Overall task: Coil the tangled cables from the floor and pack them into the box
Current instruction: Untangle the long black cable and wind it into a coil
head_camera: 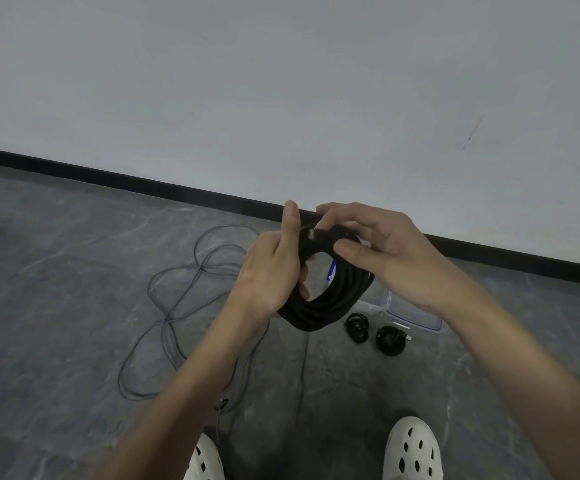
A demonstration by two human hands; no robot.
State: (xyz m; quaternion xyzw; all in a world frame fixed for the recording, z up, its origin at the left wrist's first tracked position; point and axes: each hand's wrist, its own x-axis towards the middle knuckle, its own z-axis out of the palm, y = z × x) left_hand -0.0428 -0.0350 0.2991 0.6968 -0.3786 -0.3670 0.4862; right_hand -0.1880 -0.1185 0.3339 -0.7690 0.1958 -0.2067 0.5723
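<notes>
L hand (271, 271) is gripping the black cable coil (337, 299) on its left side: fingers are curling through the opening, thumb is pointing up along the outer edge. R hand (389, 251) is pinching the top of the same coil betw. thumb and fingers, right beside the connector end (311, 233), which is lying across the top turns. Both hands are closed on the coil, w/ nothing else in them.

Coil is hanging in the air at approx. mid-frame, above the floor (56, 271), and its turns are bundling thick and fairly even.

Clear box w/ blue trim (416, 318) is sitting on the floor behind and under the coil and R wrist, partly hidden. Cannot tell what is inside.

Two small coiled cables are lying on the floor just in front of the box: small coil A (357, 327) and small coil B (390, 340), side by side, B showing a light plug tip.

Thin loose cable (177, 306) is sprawling in wide overlapping loops on the floor left of the hands, running under L forearm.

White perforated clogs (413, 452) are showing at the bottom edge. Black baseboard (143, 181) is running along the grey wall.
</notes>
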